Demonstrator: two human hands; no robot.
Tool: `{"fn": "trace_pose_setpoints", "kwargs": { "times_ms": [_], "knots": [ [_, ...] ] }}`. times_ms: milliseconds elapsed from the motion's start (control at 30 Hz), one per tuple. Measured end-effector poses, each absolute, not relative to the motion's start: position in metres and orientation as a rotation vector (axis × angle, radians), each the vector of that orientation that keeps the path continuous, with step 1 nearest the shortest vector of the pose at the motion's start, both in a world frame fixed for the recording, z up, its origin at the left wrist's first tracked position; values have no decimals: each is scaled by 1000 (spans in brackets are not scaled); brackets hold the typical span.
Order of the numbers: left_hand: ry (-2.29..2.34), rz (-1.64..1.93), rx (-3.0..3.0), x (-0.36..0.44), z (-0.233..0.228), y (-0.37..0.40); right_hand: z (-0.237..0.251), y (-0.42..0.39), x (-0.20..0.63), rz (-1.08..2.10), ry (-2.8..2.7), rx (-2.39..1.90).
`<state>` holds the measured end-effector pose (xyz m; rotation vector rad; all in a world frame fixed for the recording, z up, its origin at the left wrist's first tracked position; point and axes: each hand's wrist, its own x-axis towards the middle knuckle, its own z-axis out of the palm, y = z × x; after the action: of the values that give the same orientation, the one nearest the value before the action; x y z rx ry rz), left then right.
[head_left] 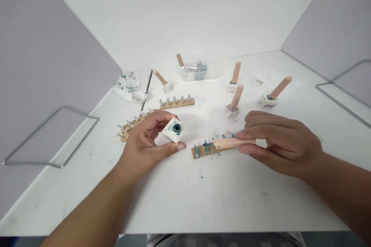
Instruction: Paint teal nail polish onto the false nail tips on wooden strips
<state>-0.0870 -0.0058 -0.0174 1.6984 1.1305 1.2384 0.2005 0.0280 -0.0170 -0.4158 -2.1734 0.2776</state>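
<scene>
White laminate makes up the table [203, 200], boxed in by pale walls, and its near edge is cut off at the bottom of the view along with both elbows. On either side a wire frame [49, 139] lies flat; the right-hand one runs off the edge. The right hand [278, 141] lies low over the table, its fingers pressed around the end of a peach-coloured cap handle [232, 142], held level; whatever brush hangs from its tip is hidden against the wooden strip [203, 150] below it, which carries small teal nail tips. The left hand [147, 141] pinches a small white square bottle [174, 129] between thumb and fingertips, tilted so its open teal-rimmed mouth faces up, just left of the strip. Behind that hand a second strip of pale tips is partly covered by the fingers. Further back stand four closed bottles with slanting peach caps, another strip [176, 102] of tips, a clear tray [197, 72] with contents too small to make out, and a stained crumpled tissue [129, 85].
</scene>
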Motion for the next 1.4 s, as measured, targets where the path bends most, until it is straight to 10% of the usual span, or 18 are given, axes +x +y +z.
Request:
{"fn": "trace_pose_setpoints", "kwargs": {
  "times_ms": [1400],
  "knots": [
    [1200, 1142, 1771, -89, -18, -6, -15, 31, 204, 125, -2461, -378]
  ]
}}
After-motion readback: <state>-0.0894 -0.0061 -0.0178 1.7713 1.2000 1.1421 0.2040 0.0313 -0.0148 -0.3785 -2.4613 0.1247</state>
